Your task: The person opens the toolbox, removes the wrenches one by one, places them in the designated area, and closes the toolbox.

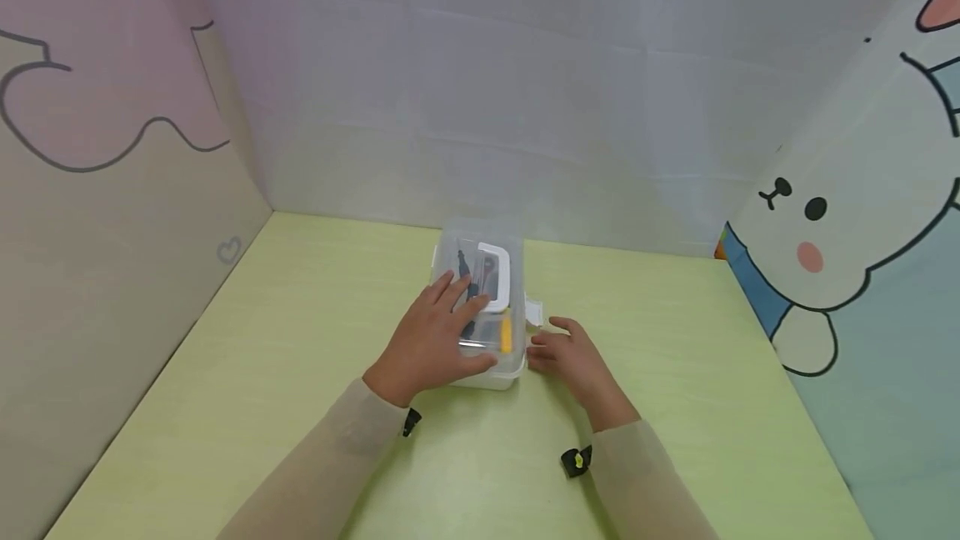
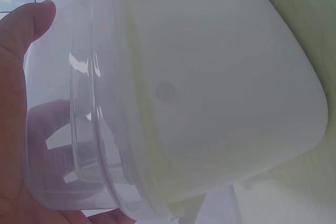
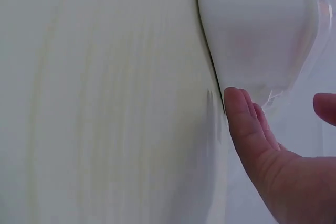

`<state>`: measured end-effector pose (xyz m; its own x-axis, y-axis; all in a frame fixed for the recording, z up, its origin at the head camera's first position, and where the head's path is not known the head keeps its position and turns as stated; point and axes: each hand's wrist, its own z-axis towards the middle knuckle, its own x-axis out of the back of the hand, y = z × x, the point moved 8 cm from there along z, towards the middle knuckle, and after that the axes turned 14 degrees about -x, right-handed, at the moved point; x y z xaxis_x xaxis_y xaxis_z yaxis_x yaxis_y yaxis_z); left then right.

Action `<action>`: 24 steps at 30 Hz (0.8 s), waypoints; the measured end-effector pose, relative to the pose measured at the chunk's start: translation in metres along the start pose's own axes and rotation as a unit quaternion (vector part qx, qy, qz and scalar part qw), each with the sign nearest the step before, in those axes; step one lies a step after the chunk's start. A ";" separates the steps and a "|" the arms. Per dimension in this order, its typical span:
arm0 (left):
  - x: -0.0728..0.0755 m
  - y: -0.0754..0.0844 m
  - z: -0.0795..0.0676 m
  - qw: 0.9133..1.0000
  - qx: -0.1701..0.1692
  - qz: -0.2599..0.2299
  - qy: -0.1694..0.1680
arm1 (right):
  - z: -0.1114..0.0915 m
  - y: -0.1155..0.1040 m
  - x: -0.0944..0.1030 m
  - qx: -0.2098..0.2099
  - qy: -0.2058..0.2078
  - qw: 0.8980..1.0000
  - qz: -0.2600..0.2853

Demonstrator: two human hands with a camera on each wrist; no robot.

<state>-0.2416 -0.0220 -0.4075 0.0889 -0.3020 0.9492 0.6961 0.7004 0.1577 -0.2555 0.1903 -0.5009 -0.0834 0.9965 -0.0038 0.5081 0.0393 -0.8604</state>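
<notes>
A plastic storage box with a white base (image 2: 231,87) and a clear lid (image 1: 468,248) stands lengthwise on the table. On top of the lid is a white carrying handle (image 1: 504,277). Through the clear plastic show a dark slender object (image 1: 462,261) and a yellow piece (image 1: 506,334). My left hand (image 1: 431,348) rests on the lid with fingers spread and the thumb toward the near end. Beside the box's right side is my right hand (image 1: 577,361), fingers loosely extended and fingertips right at the wall. Just beyond them a white side latch (image 1: 533,313) sticks outward.
The light yellow-green table (image 1: 637,298) extends around the box. A pale wall sheet (image 1: 487,90) rises behind it, and cartoon-printed panels (image 1: 862,240) stand at both sides. Black wrist-worn pieces (image 1: 576,462) show near the sleeves.
</notes>
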 end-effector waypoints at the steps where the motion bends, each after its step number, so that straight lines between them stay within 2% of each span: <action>1: 0.000 0.000 0.000 1.000 -0.002 0.002 0.001 | -0.003 -0.001 -0.001 0.008 -0.004 1.000 -0.004; 9: 0.002 0.000 -0.002 1.000 -0.015 0.011 0.019 | -0.019 -0.002 -0.014 0.078 -0.089 0.990 -0.072; 13: 0.002 0.001 -0.001 1.000 -0.021 0.017 0.015 | -0.022 0.001 -0.018 0.080 -0.107 0.986 -0.096; 17: 0.001 0.002 -0.001 0.999 -0.028 0.024 0.012 | -0.024 0.003 -0.024 0.068 -0.088 0.988 -0.108; 24: 0.001 0.003 0.001 0.999 -0.028 0.032 -0.003 | -0.024 0.000 -0.035 0.084 -0.072 0.987 -0.117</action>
<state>-0.2403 -0.0194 -0.4053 0.1297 -0.2535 0.9586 0.7283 0.6804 0.0814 -0.2319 0.1567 -0.4888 -0.3083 0.9404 0.1433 0.3119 0.2422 -0.9187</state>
